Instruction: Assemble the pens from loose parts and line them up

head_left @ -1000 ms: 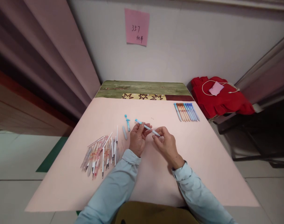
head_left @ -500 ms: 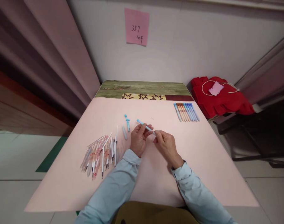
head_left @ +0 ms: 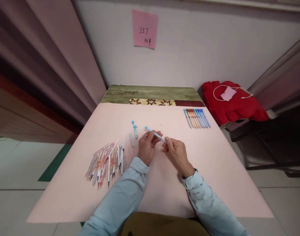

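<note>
A light-blue pen (head_left: 158, 134) slants between my two hands above the table, its brighter blue end pointing up and left. My left hand (head_left: 147, 148) pinches its middle between thumb and fingers. The thumb and forefinger of my right hand (head_left: 176, 151) grip its lower right end. Left of my left hand lie a pale blue-grey barrel (head_left: 131, 140), a bright blue pen part (head_left: 135, 131) and a small blue cap (head_left: 132, 122). A thin, short clear piece (head_left: 161, 125) rests beyond the pen.
White refills and clear pinkish barrels (head_left: 104, 162) are heaped at the left on the pink table cover (head_left: 214, 183). A row of blue and orange-brown pens (head_left: 196, 118) lies at the back right. Beyond the table's right edge sits a red cloth (head_left: 228, 108) with a cable.
My right thumb has straightened along the pen's lower end, and the right hand has shifted slightly. Both hands still hold the pen; the things on the table have stayed put.
</note>
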`<state>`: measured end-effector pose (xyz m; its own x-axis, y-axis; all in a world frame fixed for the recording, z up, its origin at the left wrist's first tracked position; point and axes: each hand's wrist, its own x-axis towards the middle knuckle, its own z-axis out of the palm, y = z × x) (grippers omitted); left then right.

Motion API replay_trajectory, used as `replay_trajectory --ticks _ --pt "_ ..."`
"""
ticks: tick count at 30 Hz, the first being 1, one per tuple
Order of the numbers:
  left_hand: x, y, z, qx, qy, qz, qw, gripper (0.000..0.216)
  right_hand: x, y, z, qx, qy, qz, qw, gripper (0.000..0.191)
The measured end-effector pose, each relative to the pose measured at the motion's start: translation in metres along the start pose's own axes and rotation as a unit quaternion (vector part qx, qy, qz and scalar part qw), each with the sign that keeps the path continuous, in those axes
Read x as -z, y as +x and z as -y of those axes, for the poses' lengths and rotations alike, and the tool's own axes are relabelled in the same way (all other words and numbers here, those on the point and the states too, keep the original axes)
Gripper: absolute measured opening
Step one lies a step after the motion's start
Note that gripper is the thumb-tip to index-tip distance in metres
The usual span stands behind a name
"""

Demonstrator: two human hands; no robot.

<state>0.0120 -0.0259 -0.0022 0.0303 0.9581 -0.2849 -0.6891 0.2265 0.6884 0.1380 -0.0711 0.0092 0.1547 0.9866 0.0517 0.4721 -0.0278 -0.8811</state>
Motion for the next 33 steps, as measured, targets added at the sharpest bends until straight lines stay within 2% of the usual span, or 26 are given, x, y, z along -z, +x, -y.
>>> replay_trajectory --ticks 4,11,15,18,22,24,26,29,31,33 --pt "-0.001 0.001 0.0 -0.001 0.011 -0.015 1.0 0.027 0.001 -0.001 0.006 0.03 -0.047 -0.035 0.998 0.03" --pt "0.001 0.0 0.0 -0.021 0.042 0.022 0.999 0.032 -0.003 -0.002 0.005 0.083 -0.096 -0.1 0.987 0.024" --pt "0.003 0.001 0.002 -0.017 0.06 0.039 0.997 0.026 -0.003 -0.003 0.004 0.108 -0.12 -0.116 0.98 0.023" --pt "0.005 0.002 0.002 -0.015 0.057 0.049 0.997 0.025 -0.002 -0.004 0.005 0.08 -0.073 -0.075 0.991 0.025" --pt "0.004 0.001 0.001 -0.025 0.072 0.074 0.994 0.026 -0.003 -0.001 0.002 0.019 0.097 0.016 0.995 0.036" --pt "0.003 -0.001 -0.001 -0.031 0.08 0.091 0.992 0.027 -0.005 0.002 -0.001 -0.014 0.204 0.069 0.976 0.041" --pt "0.002 -0.003 -0.003 -0.026 0.082 0.105 0.991 0.029 -0.006 0.006 -0.003 -0.058 0.3 0.129 0.943 0.043" --pt "0.001 -0.004 -0.006 -0.018 0.082 0.114 0.99 0.028 -0.009 0.009 -0.003 -0.123 0.387 0.19 0.894 0.04" --pt "0.002 -0.004 -0.006 -0.022 0.084 0.114 0.99 0.027 -0.011 0.01 -0.002 -0.131 0.398 0.201 0.885 0.04" --pt "0.004 -0.002 -0.006 -0.026 0.079 0.102 0.991 0.026 -0.013 0.009 -0.001 -0.101 0.362 0.181 0.909 0.045"
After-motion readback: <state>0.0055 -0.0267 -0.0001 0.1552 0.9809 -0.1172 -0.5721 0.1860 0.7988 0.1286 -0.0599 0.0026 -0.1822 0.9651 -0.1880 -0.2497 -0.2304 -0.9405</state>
